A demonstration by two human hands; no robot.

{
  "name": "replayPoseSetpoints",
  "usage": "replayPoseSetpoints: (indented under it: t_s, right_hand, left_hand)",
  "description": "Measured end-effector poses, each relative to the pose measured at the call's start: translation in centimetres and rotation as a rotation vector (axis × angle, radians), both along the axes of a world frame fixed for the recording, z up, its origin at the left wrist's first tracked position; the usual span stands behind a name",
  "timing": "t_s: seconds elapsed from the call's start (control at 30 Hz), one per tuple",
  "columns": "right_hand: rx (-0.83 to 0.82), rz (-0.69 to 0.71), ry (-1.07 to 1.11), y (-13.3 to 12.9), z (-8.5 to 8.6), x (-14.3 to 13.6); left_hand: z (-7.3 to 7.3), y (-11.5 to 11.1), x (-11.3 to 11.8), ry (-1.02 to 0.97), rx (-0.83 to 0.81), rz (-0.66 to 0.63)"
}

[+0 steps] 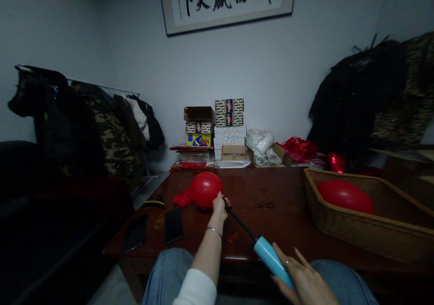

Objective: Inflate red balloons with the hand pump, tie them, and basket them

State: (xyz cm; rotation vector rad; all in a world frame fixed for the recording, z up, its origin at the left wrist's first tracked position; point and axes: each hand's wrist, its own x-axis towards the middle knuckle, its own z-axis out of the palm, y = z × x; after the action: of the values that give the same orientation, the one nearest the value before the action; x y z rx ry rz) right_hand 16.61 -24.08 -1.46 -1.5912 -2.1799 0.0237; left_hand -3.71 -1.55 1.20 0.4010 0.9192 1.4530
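Observation:
A round red balloon (206,190), partly inflated, is over the wooden table. At its neck, my left hand (221,205) is closed, pinching it against the nozzle end of a hand balloon pump (273,259). The pump has a thin black rod and a light-blue barrel, slanting down to the right. My right hand (303,275) grips the barrel's lower end, some fingers extended along its side. Left of the round balloon lies a limp red balloon (182,198). The exact fit of neck and nozzle is hidden by my left fingers.
On the right, a wicker basket (359,232) holds another red balloon (346,195). Two dark phone-like slabs, a yellow-and-black hair clip (154,202) and black bands (265,205) lie on the table (285,232). Stacked boxes (230,135) and plastic bags stand behind.

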Motion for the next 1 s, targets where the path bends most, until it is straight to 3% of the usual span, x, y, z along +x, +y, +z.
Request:
replayPoseSetpoints:
  t_s: [0.23, 0.6, 1.0]
  right_hand:
    - [-0.040, -0.011, 0.015, 1.9, 1.1, -1.8]
    - [-0.073, -0.076, -0.034, 6.5, 4.1, -6.0]
    - [-0.030, -0.070, -0.034, 6.7, 2.7, -5.9]
  left_hand:
    - [0.1, -0.7, 0.7, 0.014, 0.010, 0.013]
    - [-0.2, -1.4, 2.6, 0.033, 0.018, -0.025]
    - [-0.7, -1.6, 2.6, -0.053, -0.020, -0.066]
